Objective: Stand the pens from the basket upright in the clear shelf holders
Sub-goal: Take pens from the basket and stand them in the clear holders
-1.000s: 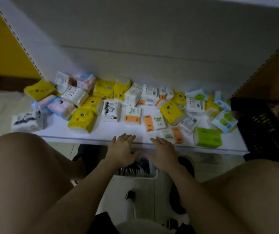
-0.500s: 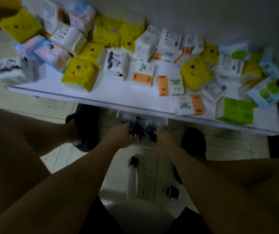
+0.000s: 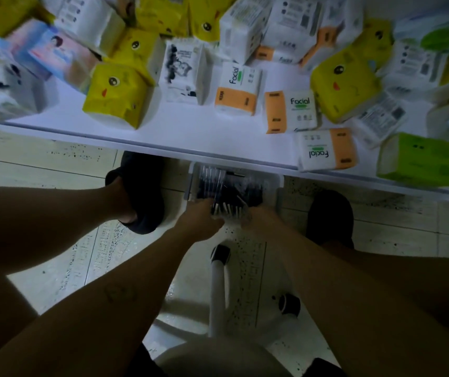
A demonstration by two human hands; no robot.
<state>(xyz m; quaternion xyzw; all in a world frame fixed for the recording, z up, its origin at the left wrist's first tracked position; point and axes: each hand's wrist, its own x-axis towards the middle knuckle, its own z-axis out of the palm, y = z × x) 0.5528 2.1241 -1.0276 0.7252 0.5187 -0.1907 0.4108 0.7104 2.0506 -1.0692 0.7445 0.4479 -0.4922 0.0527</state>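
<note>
The one camera sat on the person's head. It looked almost straight down, past the white shelf [image 3: 190, 137] edge, close onto the basket [image 3: 278, 181] on the floor [image 3: 54, 170].

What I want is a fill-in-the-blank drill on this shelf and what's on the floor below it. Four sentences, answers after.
1. The left hand and the right hand both reach into a white ____ on the floor.
2. That container holds dark ____ with white ends.
3. The orange-and-white packs on the shelf read ____.
4. The pack at the shelf's right front edge is ____.

Missing words: basket; pens; Facial; green.
</note>
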